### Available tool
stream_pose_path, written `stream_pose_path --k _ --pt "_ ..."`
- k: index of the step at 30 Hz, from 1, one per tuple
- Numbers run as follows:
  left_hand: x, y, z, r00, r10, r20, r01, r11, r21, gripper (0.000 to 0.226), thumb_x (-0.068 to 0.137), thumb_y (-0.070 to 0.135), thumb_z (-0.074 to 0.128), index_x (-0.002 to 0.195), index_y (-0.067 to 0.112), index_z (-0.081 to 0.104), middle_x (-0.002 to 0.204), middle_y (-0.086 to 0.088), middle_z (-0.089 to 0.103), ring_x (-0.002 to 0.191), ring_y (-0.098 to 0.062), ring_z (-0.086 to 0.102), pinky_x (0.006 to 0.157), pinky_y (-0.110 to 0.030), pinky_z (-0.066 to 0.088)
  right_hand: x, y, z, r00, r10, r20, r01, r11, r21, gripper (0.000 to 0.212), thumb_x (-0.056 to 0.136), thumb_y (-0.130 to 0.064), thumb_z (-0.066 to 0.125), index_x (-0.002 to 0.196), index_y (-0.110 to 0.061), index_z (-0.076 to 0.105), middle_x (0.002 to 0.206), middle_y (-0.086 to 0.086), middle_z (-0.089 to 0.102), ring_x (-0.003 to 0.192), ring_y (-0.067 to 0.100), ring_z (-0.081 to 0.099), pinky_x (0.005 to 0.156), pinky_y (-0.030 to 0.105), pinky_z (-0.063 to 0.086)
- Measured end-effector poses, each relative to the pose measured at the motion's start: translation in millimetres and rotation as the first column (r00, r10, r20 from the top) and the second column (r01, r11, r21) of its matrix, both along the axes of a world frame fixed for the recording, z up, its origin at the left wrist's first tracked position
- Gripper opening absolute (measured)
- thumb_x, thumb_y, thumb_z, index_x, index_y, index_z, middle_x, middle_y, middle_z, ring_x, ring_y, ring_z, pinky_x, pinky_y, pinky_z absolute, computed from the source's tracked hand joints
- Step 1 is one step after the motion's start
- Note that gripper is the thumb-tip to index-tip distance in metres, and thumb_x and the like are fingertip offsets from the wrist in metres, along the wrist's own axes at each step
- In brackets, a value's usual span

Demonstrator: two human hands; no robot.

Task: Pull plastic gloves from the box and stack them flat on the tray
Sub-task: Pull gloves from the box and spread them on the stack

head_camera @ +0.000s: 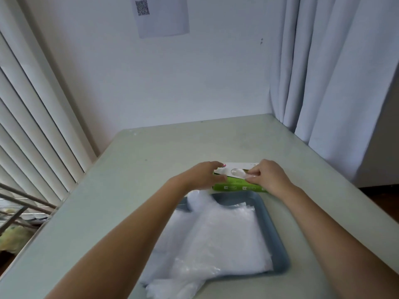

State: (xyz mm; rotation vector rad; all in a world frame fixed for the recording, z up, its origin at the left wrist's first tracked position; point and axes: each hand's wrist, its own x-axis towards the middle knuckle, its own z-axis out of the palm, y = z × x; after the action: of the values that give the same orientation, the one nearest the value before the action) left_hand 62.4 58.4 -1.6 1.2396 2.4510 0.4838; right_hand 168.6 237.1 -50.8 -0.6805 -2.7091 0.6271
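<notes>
Nearest my lens, both bare forearms reach forward over the pale desk [129, 169]. Below them sits a grey-blue tray [274, 240] carrying a stack of clear plastic gloves [220, 238]; the pile lies mostly flat, though its near left corner spills over the tray rim onto the desk, and a few glove fingers stick up at the far left end. Just past the far edge of the tray I note the green glove box [237, 184], lying flat with its white top and oval opening facing up. Left hand [203, 174] rests on the left end of the box, fingers curled over its top edge, seemingly bracing it. Right hand [267, 174] is at the opening, thumb and fingertips pinched together on a bit of clear plastic poking out. Behind, a white wall with a paper sheet [162, 16] bearing a printed code; vertical blinds [32, 117] to the left, a pale curtain [323, 72] to the right.
</notes>
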Motion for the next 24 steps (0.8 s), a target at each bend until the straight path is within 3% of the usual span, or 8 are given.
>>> stream_pose_path --k 2,6,10,16,20,24 --pt "0.9 13.8 -8.6 1.000 0.018 0.010 -0.018 1.000 -0.007 0.056 0.098 0.037 0.050 0.148 0.020 0.033 0.151 -0.004 0.038 0.134 -0.022 0.040 0.103 -0.028 0.033 -2.7 -2.4 -0.6 0.999 -0.035 -0.001 0.035 0.999 0.015 0.015 0.081 -0.026 0.072 0.084 -0.013 0.077 0.064 0.007 0.053 0.068 0.023 0.052 0.058 0.030 0.028" --pt "9.1 29.9 -19.4 1.000 -0.014 0.010 0.014 1.000 -0.007 0.054 0.100 0.030 0.047 0.148 0.012 0.030 0.155 -0.007 0.029 0.142 -0.023 0.026 0.109 -0.029 0.022 -8.4 -2.1 -4.4 0.995 -0.089 -0.045 0.091 0.995 0.034 0.012 0.084 -0.016 0.068 0.083 -0.009 0.078 0.083 0.005 0.070 0.078 0.022 0.060 0.064 0.027 0.034" --pt "10.7 37.1 -24.1 0.999 -0.039 -0.021 0.038 0.999 -0.036 0.059 0.101 0.031 0.044 0.153 0.015 0.020 0.160 -0.008 0.014 0.147 -0.027 0.011 0.115 -0.036 0.014 -8.5 4.9 -4.9 0.990 -0.109 -0.086 0.115 0.991 0.072 0.012 0.084 -0.015 0.068 0.079 -0.008 0.076 0.089 0.004 0.065 0.085 0.024 0.060 0.072 0.031 0.039" --pt "10.0 36.3 -24.4 0.999 -0.035 -0.011 0.035 0.999 -0.037 0.060 0.101 0.033 0.044 0.153 0.017 0.019 0.161 -0.006 0.011 0.147 -0.025 0.011 0.115 -0.035 0.015 -3.4 8.2 2.2 0.957 -0.079 -0.280 0.088 0.996 0.018 0.010 0.079 -0.008 0.069 0.070 -0.009 0.073 0.076 -0.001 0.059 0.073 0.020 0.057 0.065 0.030 0.040" --pt "13.0 37.4 -22.5 1.000 -0.025 -0.002 0.025 0.999 -0.042 0.061 0.101 0.032 0.046 0.153 0.017 0.019 0.160 -0.007 0.013 0.147 -0.026 0.011 0.114 -0.034 0.015 -1.2 7.6 12.9 0.914 -0.077 -0.399 0.050 0.996 -0.078 0.013 0.076 -0.006 0.073 0.065 -0.009 0.067 0.073 -0.001 0.059 0.066 0.012 0.053 0.063 0.019 0.038" --pt "14.2 38.4 -20.9 1.000 -0.013 0.022 0.014 0.999 -0.033 0.056 0.100 0.030 0.048 0.150 0.014 0.028 0.150 -0.012 0.030 0.141 -0.031 0.023 0.110 -0.036 0.023 7.0 3.2 37.6 0.858 -0.082 -0.507 -0.038 0.974 -0.222 0.010 0.079 -0.007 0.074 0.071 -0.009 0.068 0.075 -0.003 0.062 0.067 0.006 0.053 0.063 0.007 0.038"
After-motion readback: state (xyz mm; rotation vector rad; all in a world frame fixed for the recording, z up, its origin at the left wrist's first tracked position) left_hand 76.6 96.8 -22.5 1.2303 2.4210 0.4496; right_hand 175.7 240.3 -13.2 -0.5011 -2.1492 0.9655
